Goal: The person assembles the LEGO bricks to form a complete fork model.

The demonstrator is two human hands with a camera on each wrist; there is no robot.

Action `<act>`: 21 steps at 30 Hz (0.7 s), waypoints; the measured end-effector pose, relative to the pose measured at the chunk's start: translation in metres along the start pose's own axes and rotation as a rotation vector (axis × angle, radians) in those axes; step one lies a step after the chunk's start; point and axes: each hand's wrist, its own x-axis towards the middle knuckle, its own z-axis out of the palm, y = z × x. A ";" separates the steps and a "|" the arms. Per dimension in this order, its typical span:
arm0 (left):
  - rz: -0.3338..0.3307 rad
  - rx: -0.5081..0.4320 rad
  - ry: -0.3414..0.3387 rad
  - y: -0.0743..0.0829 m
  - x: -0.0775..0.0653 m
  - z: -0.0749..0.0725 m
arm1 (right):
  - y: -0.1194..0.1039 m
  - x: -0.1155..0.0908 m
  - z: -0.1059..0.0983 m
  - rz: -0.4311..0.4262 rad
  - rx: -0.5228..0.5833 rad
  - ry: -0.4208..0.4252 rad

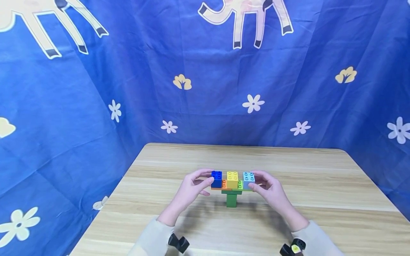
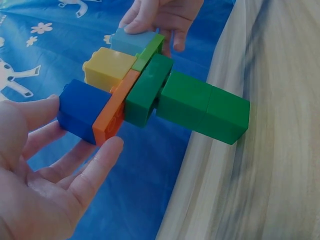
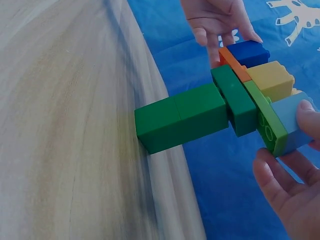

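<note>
A T-shaped build of toy building bricks stands upright on the table, both hands at its top. Two stacked green bricks [image 2: 202,107] form its post, under a wider dark green brick [image 2: 148,90]. Across that lie an orange plate [image 2: 116,107] and a light green plate [image 3: 265,117], end to end. On top sit a dark blue brick [image 1: 216,182] at left, a yellow brick [image 1: 232,180] in the middle and a light blue brick [image 1: 248,180] at right. My left hand [image 1: 189,190] pinches the dark blue brick; my right hand [image 1: 270,190] pinches the light blue one.
The wood-grain table [image 1: 153,213] extends on all sides of the build. Behind it and at the sides hangs a blue curtain [image 1: 205,89] with flower and animal prints. A small black device [image 1: 178,243] sits at the left wrist, another [image 1: 293,247] at the right.
</note>
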 end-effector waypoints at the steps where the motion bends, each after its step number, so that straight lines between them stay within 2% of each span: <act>1: 0.001 0.008 -0.001 0.000 0.000 0.000 | -0.001 0.000 0.000 0.006 -0.003 0.000; 7: 0.006 0.045 -0.015 0.003 0.001 0.002 | 0.000 -0.002 -0.001 0.015 -0.003 -0.006; 14: 0.008 0.006 -0.027 0.000 0.001 0.000 | -0.001 -0.002 -0.001 0.009 -0.032 -0.006; 17: -0.003 -0.012 -0.023 -0.004 0.001 0.000 | -0.002 -0.002 -0.002 0.014 -0.056 -0.011; 21: -0.010 -0.038 -0.012 -0.018 0.005 -0.001 | -0.002 -0.002 -0.002 0.002 -0.068 -0.015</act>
